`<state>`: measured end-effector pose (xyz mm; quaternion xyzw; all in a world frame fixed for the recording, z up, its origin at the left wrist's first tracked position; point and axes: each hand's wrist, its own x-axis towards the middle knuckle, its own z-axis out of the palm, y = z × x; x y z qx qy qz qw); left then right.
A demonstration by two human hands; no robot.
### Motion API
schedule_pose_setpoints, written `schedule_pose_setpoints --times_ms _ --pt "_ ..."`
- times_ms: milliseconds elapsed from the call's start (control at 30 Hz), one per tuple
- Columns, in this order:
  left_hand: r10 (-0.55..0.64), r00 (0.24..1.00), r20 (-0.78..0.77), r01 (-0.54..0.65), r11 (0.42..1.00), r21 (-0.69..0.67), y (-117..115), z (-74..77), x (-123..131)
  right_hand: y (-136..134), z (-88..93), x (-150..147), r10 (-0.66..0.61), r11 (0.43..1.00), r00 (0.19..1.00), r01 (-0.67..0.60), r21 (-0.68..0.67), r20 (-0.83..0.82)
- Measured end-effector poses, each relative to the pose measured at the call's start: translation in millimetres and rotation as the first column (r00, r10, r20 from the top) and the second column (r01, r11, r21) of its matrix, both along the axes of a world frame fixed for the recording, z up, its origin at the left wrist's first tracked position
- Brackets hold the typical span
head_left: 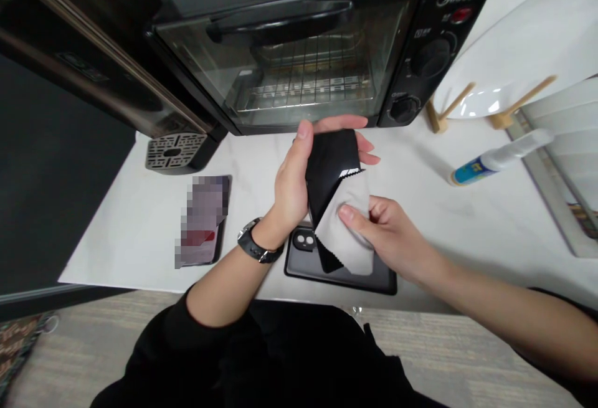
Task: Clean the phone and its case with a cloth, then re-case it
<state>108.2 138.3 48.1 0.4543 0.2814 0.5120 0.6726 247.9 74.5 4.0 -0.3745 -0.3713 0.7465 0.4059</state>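
My left hand [292, 187] holds a black smartphone [329, 156] with its glossy dark face up, thumb along one edge and fingertips past the other. A light grey cleaning cloth [348, 233] with zigzag edges is pinched in my right hand [390, 230]. The cloth lies against the lower part of the phone and hides much of it. Below both hands, a dark phone case [364, 280] with a camera cutout rests on the white counter, partly covered by the phone and cloth.
A toaster oven [299, 53] stands at the back. Left are a drip tray [175, 151] of a tall machine and another phone [203, 221], its screen blurred. Right are a spray bottle [499, 157] and a white plate [514, 53] on a wooden stand [436, 115].
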Motion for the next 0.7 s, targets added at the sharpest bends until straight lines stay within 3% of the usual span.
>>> schedule_pose_setpoints --times_ms 167,400,567,700 --pt "0.15 0.983 0.106 -0.154 0.987 0.034 -4 3.3 5 0 13.2 -5 -0.126 0.992 0.979 0.124 -0.02 -0.161" --pt "0.186 0.951 0.249 -0.188 0.982 -0.015 4 8.1 -5 0 7.0 1 -0.108 0.988 0.994 0.106 0.11 0.015" --pt "0.254 0.951 0.175 -0.239 0.966 -0.103 12 4.6 -10 -1 8.9 3 -0.045 0.998 0.996 0.048 0.04 -0.076" --pt "0.269 0.956 0.116 -0.257 0.96 -0.111 15 1.8 -15 -2 10.8 3 -0.069 0.997 0.992 0.066 -0.034 -0.108"
